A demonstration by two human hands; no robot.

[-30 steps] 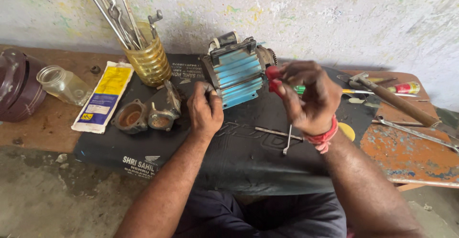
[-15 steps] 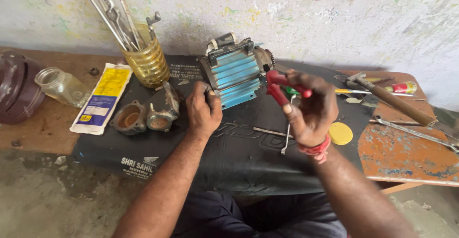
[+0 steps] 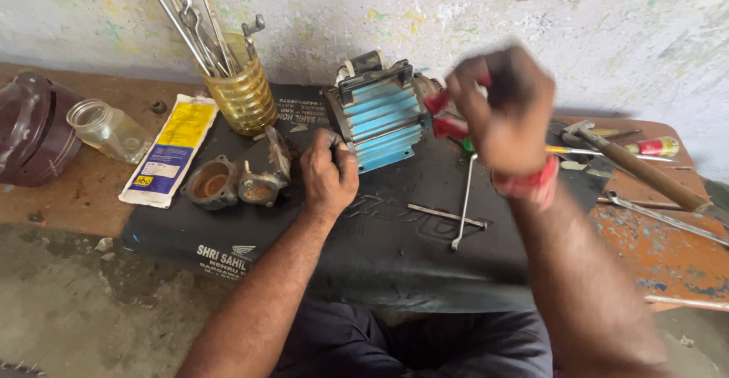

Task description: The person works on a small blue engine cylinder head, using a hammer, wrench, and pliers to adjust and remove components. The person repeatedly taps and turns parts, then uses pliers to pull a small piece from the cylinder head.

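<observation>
Left hand (image 3: 328, 171) is gripping the lower left corner of the blue finned block (image 3: 380, 116), standing near the counter's (image 3: 653, 249) back edge; right hand (image 3: 505, 108), blurred, is clenching red-handled pliers (image 3: 448, 116) beside it.

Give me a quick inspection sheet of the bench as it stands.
Surface: worn wooden bench with a black mat over its middle.
Job's things: blue finned engine part upright on the mat; red-handled tool, blurred.
Clutter: yellow cup of spanners, two carburettor pieces, packet, glass jar, hammer, screwdriver, L-shaped key.
Hands: left hand grips the finned part's lower corner; right hand raised, closed around the red-handled tool.
Cables: nothing seen.
Surroundings: paint-flecked wall.
</observation>
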